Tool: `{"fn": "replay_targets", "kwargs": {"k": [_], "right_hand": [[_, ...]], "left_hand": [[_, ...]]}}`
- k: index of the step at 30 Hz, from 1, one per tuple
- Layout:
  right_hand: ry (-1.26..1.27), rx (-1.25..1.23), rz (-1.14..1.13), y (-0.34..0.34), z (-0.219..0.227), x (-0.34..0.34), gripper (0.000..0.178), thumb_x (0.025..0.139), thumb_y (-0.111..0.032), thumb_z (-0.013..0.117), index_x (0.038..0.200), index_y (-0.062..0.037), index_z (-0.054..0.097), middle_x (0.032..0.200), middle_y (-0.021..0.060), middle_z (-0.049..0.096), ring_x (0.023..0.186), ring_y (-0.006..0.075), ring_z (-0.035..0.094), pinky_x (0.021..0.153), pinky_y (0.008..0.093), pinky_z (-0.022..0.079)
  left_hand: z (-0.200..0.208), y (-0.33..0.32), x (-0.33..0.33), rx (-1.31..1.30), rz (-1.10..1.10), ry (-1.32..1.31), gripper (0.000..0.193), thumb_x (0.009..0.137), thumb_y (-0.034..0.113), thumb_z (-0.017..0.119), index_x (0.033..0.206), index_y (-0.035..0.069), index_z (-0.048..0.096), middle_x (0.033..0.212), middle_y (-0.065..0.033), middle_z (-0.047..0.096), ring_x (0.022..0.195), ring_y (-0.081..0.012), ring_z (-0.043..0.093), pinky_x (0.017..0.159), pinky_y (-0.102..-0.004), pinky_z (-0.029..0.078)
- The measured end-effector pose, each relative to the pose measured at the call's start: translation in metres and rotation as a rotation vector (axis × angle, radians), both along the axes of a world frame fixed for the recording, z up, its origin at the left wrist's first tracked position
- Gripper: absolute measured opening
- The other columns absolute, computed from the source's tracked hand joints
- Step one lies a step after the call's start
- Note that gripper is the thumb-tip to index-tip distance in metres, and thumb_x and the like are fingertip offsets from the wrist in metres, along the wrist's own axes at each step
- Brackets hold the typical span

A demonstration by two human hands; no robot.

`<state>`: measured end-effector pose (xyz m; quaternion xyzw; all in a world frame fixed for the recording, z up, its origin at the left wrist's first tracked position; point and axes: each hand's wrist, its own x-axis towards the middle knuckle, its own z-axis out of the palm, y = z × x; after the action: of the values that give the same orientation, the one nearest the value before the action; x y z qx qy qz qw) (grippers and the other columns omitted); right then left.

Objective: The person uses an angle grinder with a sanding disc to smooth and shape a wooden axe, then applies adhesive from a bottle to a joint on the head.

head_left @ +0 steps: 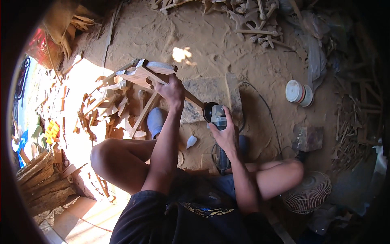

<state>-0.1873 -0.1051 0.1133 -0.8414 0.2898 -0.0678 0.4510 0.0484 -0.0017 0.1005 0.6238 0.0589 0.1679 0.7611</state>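
My left hand [172, 90] is closed around a wooden frame [136, 75] with a pale flat part and several narrow legs. One leg [195, 100] slants down to the right from that hand. Its end meets the dark round disc [209, 111] of an angle grinder, and whether they touch or just overlap I cannot tell. My right hand [226, 136] grips the grinder [219, 115] near its head, the tool's body pointing back toward my lap. Beneath the work lies a dusty flat slab [191, 114]. A small white bottle [191, 141] stands near my left forearm.
Cut wood pieces [107, 101] pile up in sunlight at the left. More curved wooden parts [260, 28] lie at the far side. A black cord [270, 110] curves across the dusty ground. To the right are a white tub [298, 93], a box [310, 137] and a fan [307, 193].
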Motion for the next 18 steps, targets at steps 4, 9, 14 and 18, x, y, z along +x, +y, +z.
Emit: {"fn": "replay_targets", "kwargs": {"k": [4,9,14,18], "right_hand": [[0.155,0.008,0.005,-0.001,0.012,0.002,0.087,0.087,-0.027,0.083,0.163,-0.0122,0.041,0.147,0.0244,0.064,0.126,0.0462,0.067,0.104,0.0487,0.056],[-0.048,-0.013,-0.032,-0.005,0.003,0.001,0.087,0.088,-0.025,0.083,0.163,-0.0118,0.041,0.149,0.0254,0.062,0.131,0.0443,0.064,0.108,0.0466,0.054],[-0.198,0.001,-0.037,-0.012,-0.018,0.006,0.087,0.088,-0.022,0.085,0.162,-0.0110,0.042,0.149,0.0254,0.062,0.134,0.0426,0.064,0.109,0.0450,0.054],[-0.162,0.005,-0.020,-0.010,-0.019,0.009,0.086,0.087,-0.021,0.085,0.161,-0.0092,0.043,0.148,0.0256,0.063,0.132,0.0425,0.065,0.108,0.0449,0.054]], "left_hand": [[0.005,-0.003,-0.009,-0.013,-0.034,-0.044,0.010,0.099,0.009,0.067,0.096,0.001,0.061,0.074,-0.0002,0.060,0.060,-0.0096,0.055,0.053,-0.0281,0.044],[0.001,-0.004,-0.008,0.070,-0.045,-0.125,0.012,0.100,0.009,0.064,0.092,0.002,0.058,0.069,-0.0003,0.057,0.055,-0.0104,0.055,0.049,-0.0291,0.044],[0.009,-0.015,-0.016,0.123,-0.066,-0.186,0.011,0.100,0.008,0.062,0.090,0.003,0.058,0.071,-0.0007,0.059,0.055,-0.0101,0.055,0.048,-0.0280,0.044],[0.008,-0.012,-0.019,-0.005,-0.120,-0.077,0.005,0.094,0.003,0.064,0.094,-0.001,0.066,0.083,-0.0033,0.071,0.072,-0.0120,0.065,0.065,-0.0270,0.052]]}}
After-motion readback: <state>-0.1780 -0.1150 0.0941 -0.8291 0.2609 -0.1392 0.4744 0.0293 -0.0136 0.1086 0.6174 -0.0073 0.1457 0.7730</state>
